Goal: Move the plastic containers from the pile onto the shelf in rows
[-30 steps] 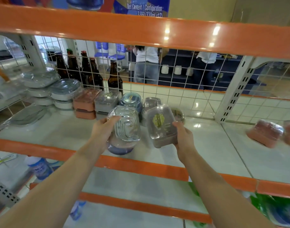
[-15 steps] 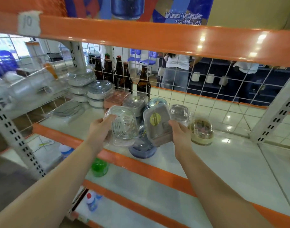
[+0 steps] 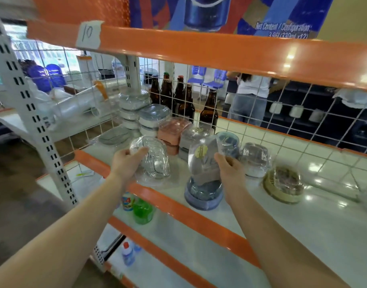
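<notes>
both containers tilted on end

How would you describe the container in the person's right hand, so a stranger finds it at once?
Look at the white shelf under the orange beam labelled 10. Near its front edge, the right hand holds a clear container above a blue-based container. Only this one shows a yellow sticker.

The scene is bright and evenly lit. Overhead lamps leave glare spots on the orange beam at upper right and on the glossy shelf at lower right. Daylight washes out the upper left. Wide-angle distortion bends the edges; details are slightly soft.
</notes>
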